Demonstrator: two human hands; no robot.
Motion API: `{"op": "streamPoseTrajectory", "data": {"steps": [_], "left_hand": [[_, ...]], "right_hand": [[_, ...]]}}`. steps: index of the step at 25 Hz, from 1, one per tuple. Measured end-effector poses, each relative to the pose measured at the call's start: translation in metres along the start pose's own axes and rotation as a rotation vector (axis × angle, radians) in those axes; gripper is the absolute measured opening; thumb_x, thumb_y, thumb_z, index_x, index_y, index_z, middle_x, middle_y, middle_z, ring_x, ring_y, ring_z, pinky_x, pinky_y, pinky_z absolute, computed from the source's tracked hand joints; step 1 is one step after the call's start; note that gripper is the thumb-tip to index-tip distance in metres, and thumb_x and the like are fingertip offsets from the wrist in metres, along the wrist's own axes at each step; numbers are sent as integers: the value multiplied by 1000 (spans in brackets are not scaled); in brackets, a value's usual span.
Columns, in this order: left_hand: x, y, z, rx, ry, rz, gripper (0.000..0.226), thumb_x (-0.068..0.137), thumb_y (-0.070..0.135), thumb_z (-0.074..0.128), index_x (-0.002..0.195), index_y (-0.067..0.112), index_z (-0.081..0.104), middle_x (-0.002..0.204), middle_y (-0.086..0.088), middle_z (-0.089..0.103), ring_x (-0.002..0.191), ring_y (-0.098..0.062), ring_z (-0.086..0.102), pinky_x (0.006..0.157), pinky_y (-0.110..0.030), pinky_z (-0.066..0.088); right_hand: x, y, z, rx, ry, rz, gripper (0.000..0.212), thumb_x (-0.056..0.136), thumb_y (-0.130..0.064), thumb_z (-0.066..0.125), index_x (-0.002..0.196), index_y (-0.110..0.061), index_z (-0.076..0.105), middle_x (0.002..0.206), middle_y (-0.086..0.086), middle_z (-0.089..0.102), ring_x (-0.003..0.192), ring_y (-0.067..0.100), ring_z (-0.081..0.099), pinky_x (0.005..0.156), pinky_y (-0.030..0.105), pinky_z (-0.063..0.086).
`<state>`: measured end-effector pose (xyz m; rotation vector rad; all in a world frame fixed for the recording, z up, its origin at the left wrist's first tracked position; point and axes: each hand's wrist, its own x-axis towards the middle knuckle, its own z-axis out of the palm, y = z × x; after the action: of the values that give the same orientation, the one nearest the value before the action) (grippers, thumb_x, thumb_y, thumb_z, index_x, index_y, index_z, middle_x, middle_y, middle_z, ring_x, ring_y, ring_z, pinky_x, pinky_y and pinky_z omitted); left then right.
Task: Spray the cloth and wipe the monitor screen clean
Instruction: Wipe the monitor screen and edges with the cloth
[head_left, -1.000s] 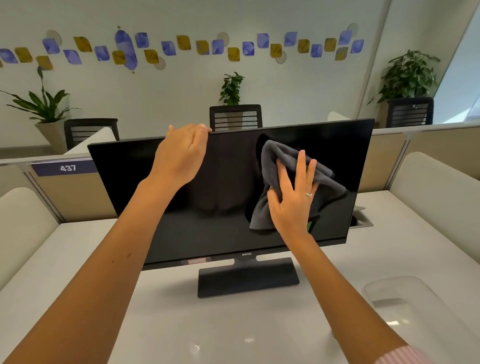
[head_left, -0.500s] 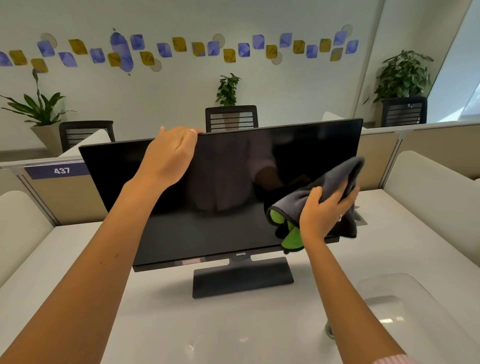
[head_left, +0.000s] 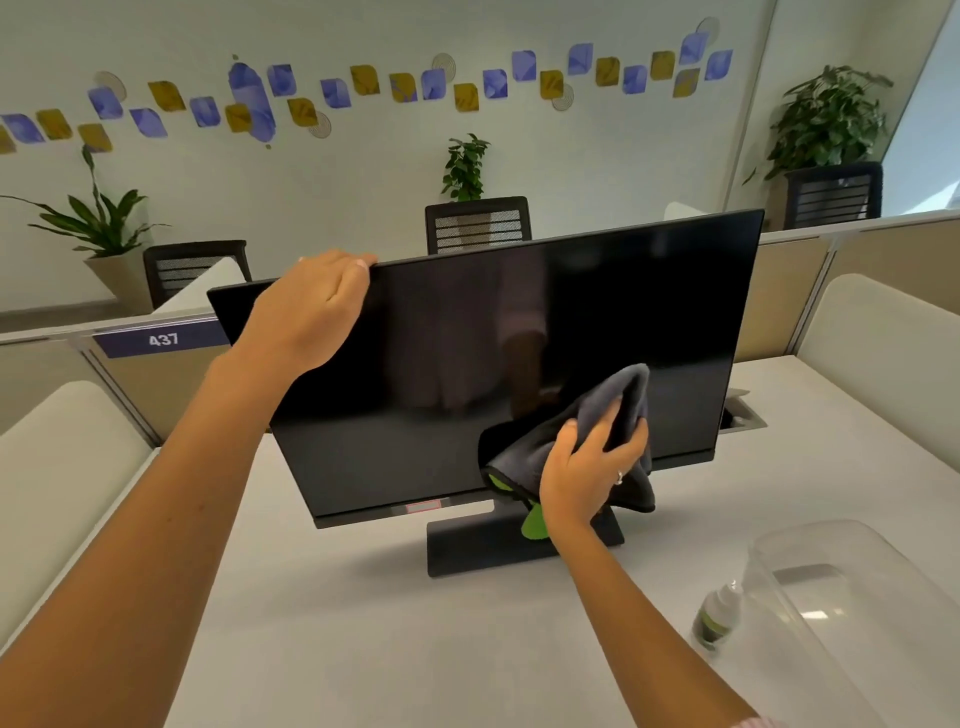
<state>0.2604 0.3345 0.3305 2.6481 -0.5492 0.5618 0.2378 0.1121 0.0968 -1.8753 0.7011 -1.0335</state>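
A black monitor (head_left: 447, 374) stands on its dark base on the white desk, its screen off and glossy. My left hand (head_left: 311, 306) grips the screen's top edge, left of centre. My right hand (head_left: 589, 470) holds a bunched grey cloth (head_left: 540, 441) with a green underside, pressed against the lower right part of the screen. A small spray bottle (head_left: 717, 616) with a green label stands on the desk at the right, apart from both hands.
A clear plastic bin (head_left: 852, 613) sits at the desk's right front, beside the spray bottle. Beige partitions and padded dividers ring the desk (head_left: 337, 613). A cable hatch (head_left: 743, 413) lies behind the monitor's right side. Chairs and plants stand beyond.
My right hand went from flat on the cloth high on the screen to bunching it, then slid down and left to the screen's lower edge. My left hand stayed on top.
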Motion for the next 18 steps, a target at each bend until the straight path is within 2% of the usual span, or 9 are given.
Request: {"op": "streamPoseTrajectory", "data": {"steps": [2, 6, 8, 10, 13, 18], "left_hand": [[-7, -17, -8, 20, 17, -7, 58, 93, 33, 14, 134, 13, 49, 137, -9, 51, 127, -23, 42, 113, -45, 23], [-18, -48, -24, 86, 44, -21, 61, 91, 33, 12, 133, 10, 50, 133, -14, 53, 124, -29, 43, 109, -41, 24], [-21, -60, -27, 70, 36, -26, 61, 91, 34, 13, 134, 10, 49, 135, -13, 52, 126, -27, 41, 111, -46, 24], [-23, -68, -28, 56, 20, -9, 60, 91, 34, 14, 135, 10, 48, 136, -11, 51, 127, -25, 42, 112, -50, 23], [-23, -74, -28, 57, 14, 24, 58, 92, 33, 16, 135, 9, 47, 136, -10, 51, 126, -24, 43, 111, -50, 25], [-20, -74, -25, 37, 68, 64, 56, 93, 31, 17, 133, 8, 49, 133, -11, 54, 123, -25, 46, 110, -47, 28]], "right_hand": [[-21, -9, 10, -50, -32, -39, 55, 96, -46, 34, 144, -20, 31, 148, 20, 26, 132, 36, 36, 99, 48, 46], [-62, -32, 30, -144, -92, -113, 54, 95, -43, 42, 143, -19, 33, 146, 23, 28, 132, 41, 34, 96, 52, 47], [-83, -46, 37, -197, -135, -164, 54, 92, -43, 40, 141, -20, 37, 144, 24, 30, 132, 43, 33, 94, 52, 48], [-101, -60, 43, -226, -167, -244, 53, 91, -41, 43, 140, -22, 40, 143, 25, 30, 132, 44, 33, 95, 51, 45], [-110, -87, 54, -204, -179, -435, 53, 88, -33, 57, 138, -28, 41, 143, 24, 31, 134, 44, 28, 102, 51, 38], [-62, -134, 53, -122, -136, -630, 46, 93, -34, 41, 139, -32, 40, 147, 19, 16, 140, 41, 12, 113, 51, 23]]}}
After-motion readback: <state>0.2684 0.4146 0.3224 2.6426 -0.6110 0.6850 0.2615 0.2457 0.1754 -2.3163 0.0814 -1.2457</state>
